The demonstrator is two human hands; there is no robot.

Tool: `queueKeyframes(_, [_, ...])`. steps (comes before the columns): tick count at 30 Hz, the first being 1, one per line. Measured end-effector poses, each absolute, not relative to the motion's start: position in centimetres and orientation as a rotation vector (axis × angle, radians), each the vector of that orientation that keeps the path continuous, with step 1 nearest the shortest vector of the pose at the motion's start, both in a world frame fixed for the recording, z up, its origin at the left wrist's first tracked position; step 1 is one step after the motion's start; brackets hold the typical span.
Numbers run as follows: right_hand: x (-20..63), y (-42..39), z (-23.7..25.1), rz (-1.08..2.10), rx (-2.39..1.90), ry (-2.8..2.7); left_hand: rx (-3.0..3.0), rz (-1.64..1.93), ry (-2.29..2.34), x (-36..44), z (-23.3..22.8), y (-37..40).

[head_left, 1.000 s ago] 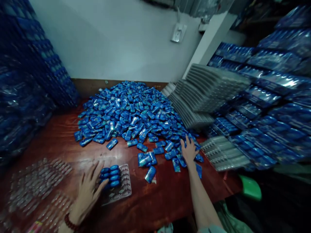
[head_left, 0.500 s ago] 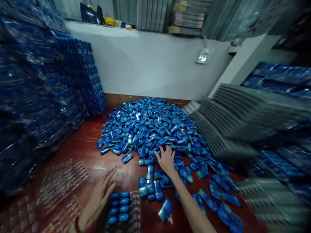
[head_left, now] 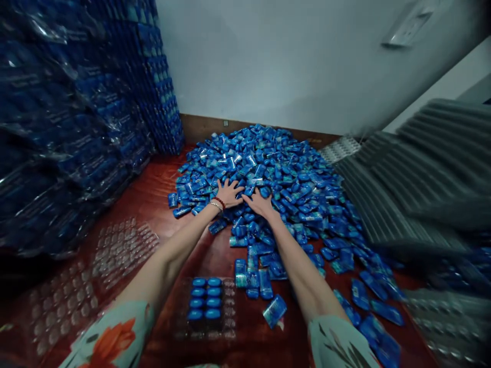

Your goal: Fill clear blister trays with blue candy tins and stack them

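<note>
While both hands lie flat with fingers spread on the near slope of the heap of blue packets (head_left: 264, 168), neither is closed around anything: the left hand (head_left: 228, 193), a red bead bracelet (head_left: 219, 202) at its wrist, presses palm-down on the packets, and the right hand (head_left: 260, 203) lies just beside it, at its three o'clock, thumbs almost meeting. The fingers are splayed wide and rest on top of the packets rather than pinching one, so the step in hand looks like a raking or gathering of loose packets from the heap. The next move, I judge, calls for curling the fingers and drawing a batch toward six o'clock without scattering it over the red table (head_left: 153, 189). A trail of packets already lies between the forearms, running from the hands down to a clear blister tray (head_left: 207, 306) at six o'clock, which holds two columns of blue pieces in its left pockets while its right pockets show bare. One loose packet (head_left: 274, 310) lies just at the tray's three o'clock. Empty clear trays (head_left: 123, 245) lie at eight o'clock of the hands, wrapped blue stacks (head_left: 76, 128) rise at nine to ten o'clock, and grey stacked trays (head_left: 422, 174), blurred, stand at three o'clock. Floral sleeves (head_left: 111, 337) show at the lower edge.
</note>
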State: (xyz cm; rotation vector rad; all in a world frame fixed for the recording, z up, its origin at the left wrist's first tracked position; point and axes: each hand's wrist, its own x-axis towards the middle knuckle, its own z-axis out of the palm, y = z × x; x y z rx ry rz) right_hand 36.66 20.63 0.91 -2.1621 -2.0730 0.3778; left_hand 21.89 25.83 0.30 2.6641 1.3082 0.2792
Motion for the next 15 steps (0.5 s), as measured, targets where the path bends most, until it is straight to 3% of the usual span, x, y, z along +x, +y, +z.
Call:
queueKeyframes(10, [33.8, 10.6, 0.7, 0.449, -1.805, -2.560, 2.773, 0.112, 0.966, 13.5, -2.3, 16.7])
queueKeyframes(15, [34.9, 4.5, 3.1, 0.655, -1.906, -2.426, 2.598, 0.440, 1.078, 9.1, -2.3, 11.9])
